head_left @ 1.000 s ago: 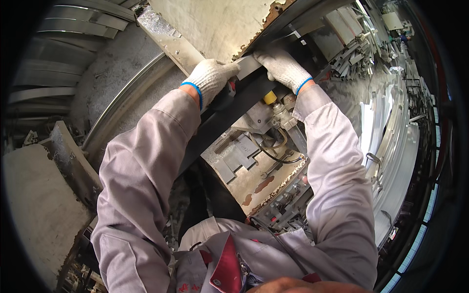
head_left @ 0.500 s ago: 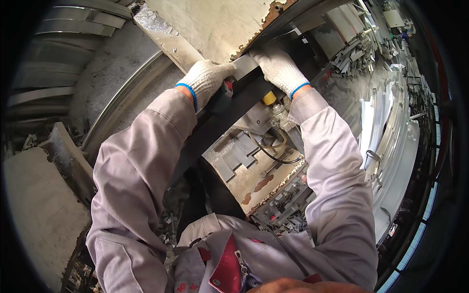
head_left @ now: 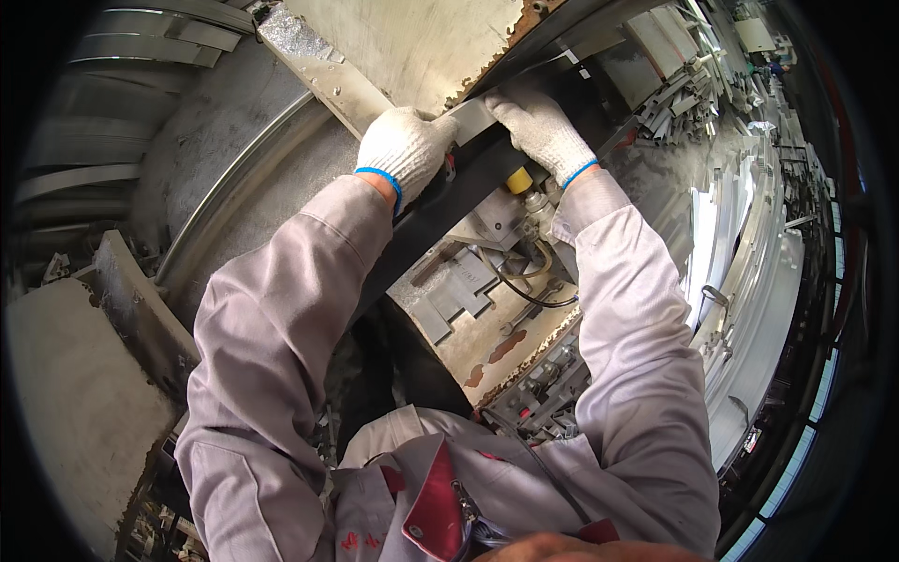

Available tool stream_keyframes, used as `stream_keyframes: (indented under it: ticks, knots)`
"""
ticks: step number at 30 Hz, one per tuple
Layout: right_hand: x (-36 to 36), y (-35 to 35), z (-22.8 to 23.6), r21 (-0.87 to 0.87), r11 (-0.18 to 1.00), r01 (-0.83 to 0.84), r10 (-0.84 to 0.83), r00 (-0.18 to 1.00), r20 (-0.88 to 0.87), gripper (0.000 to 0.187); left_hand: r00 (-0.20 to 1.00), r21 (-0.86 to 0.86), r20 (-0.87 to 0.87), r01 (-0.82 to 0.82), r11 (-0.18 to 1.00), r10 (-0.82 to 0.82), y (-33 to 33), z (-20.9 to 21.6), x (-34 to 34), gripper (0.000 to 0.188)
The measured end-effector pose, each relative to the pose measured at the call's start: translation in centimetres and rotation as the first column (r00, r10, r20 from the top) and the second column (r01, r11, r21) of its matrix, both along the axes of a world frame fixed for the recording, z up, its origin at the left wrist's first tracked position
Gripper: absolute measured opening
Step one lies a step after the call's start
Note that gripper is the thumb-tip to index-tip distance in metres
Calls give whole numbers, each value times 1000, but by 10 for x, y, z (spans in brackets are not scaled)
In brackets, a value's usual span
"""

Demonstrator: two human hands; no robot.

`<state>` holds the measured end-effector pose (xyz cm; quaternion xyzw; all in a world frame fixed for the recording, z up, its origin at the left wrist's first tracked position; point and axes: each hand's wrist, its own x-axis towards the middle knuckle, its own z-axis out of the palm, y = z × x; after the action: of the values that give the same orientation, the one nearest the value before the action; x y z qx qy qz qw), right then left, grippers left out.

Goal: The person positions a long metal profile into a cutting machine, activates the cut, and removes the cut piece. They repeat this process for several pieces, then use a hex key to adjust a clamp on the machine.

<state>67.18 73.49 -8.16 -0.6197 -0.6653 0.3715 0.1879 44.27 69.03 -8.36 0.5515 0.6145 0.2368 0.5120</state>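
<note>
Both hands on the metal now! The left hand has one side of the flat metal strip, thumb stretched along it and fingers curled in, a closed pinch by the look of it, though the undersides of those fingers are hidden. Across the gap, the right hand pinches the other side, thumb angled in towards the left, its fingertips tucked out of sight.

And where's the strip? Right between the two, just beside the chipped lower edge of the cream-painted machine panel and over the broad black beam, sloping up to the right.

How will it handle? Light, I'd judge, and stiff along its length, perhaps with some flex if it's as thin as it seems. That smooth face could slide under knitted fabric, and the edges may be sharp, so a grip near each end, thumbs on the flat, looks the sound choice. Fragile? Hardly, though it could bend or scratch.

Now the look of it: pale silver-grey, plain, straight-sided, with a soft dull sheen. Both ends vanish behind the gloves, so its full length can't be told.
</note>
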Motion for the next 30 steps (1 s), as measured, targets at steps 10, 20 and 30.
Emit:
stream_keyframes:
  ticks: [10,20,30]
  knots:
    - [-11,1,16,-32,999,36,-27,969,245,58,961,-203,267,-21,979,76,8,4,-6,39]
    - [-13,0,2,111,993,36,-59,974,217,59,800,312,-598,172,934,52,-20,32,19,49]
    - [64,13,-18,655,741,-149,-166,904,394,35,713,253,-686,422,870,-146,-1,23,22,43]
